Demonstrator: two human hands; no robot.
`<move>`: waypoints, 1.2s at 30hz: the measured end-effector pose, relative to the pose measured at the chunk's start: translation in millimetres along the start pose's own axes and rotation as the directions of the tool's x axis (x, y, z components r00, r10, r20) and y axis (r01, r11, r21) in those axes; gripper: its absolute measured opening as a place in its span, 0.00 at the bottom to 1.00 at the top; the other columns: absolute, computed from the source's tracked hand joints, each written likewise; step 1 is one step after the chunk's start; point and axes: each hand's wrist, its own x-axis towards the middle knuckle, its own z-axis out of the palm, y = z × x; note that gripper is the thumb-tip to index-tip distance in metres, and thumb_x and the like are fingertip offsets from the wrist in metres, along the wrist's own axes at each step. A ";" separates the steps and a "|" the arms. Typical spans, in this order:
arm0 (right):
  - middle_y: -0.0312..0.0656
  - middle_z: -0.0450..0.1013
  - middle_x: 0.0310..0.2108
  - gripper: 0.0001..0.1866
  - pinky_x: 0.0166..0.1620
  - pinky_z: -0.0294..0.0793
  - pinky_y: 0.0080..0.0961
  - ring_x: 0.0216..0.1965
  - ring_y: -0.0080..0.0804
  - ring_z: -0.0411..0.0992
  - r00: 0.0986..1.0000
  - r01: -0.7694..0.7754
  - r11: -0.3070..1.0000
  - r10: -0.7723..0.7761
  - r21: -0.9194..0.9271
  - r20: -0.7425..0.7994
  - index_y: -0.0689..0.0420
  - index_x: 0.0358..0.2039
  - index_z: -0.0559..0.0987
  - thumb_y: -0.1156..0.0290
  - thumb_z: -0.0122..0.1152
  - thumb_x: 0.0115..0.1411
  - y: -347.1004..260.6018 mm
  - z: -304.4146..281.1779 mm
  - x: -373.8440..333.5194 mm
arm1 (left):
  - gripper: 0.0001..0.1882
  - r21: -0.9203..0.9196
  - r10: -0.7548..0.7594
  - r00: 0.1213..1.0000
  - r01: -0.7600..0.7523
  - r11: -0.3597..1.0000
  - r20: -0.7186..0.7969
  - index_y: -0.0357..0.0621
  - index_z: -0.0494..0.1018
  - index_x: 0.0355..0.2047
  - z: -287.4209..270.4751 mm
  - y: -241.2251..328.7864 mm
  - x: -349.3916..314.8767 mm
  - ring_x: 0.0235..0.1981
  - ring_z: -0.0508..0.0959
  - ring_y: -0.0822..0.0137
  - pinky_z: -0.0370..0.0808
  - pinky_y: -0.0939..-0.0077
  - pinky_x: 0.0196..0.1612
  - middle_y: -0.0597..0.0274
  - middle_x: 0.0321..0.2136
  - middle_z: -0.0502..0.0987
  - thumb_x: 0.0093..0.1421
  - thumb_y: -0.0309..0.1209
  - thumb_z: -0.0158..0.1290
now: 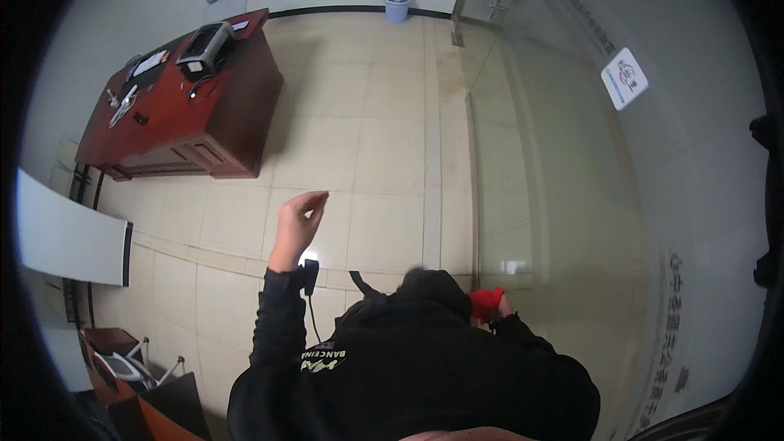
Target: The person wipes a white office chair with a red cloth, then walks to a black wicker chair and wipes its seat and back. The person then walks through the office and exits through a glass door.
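Note:
My left hand is raised over the tiled floor, its fingers drawn together toward the thumb in a loose pinch. Nothing shows between them. A small dark device with a cable sits by the left wrist, against the black sleeve. My right hand, partly hidden by the sleeve and body, grips a bunched red cloth. That cloth is beside the lower part of a tall glass panel; I cannot tell whether it touches the glass.
At the far left stands a reddish-brown desk with a dark boxy machine on top. A light-blue bin is by the back wall. The glass carries a white sticker. A chair and wooden furniture are at the lower left.

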 end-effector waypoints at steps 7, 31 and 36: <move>0.53 0.82 0.42 0.38 0.42 0.81 0.49 0.37 0.54 0.80 1.000 -0.005 0.999 0.006 0.054 -0.029 0.62 0.50 0.81 0.38 0.38 0.73 -215.9 49.9 174.4 | 0.09 0.227 -0.115 0.907 0.022 0.974 0.404 0.37 0.84 0.35 149.6 -265.6 173.4 0.34 0.88 0.57 0.82 0.63 0.40 0.47 0.32 0.86 0.62 0.31 0.64; 0.52 0.84 0.40 0.35 0.26 0.82 0.53 0.28 0.52 0.82 0.935 0.121 0.992 -0.124 -0.028 -0.332 0.55 0.54 0.80 0.36 0.45 0.70 -994.4 328.2 633.8 | 0.14 0.198 -0.580 0.739 0.547 0.814 0.343 0.34 0.84 0.45 357.5 -584.0 982.8 0.41 0.87 0.61 0.83 0.66 0.47 0.49 0.39 0.88 0.61 0.29 0.61; 0.50 0.85 0.35 0.34 0.26 0.81 0.43 0.28 0.48 0.83 0.919 0.125 0.991 -0.094 0.056 -0.384 0.58 0.45 0.85 0.39 0.45 0.71 -1112.6 366.0 723.8 | 0.16 0.224 -0.562 0.759 0.516 0.827 0.328 0.35 0.85 0.46 420.4 -591.3 1236.4 0.44 0.87 0.59 0.83 0.67 0.50 0.46 0.41 0.87 0.62 0.34 0.64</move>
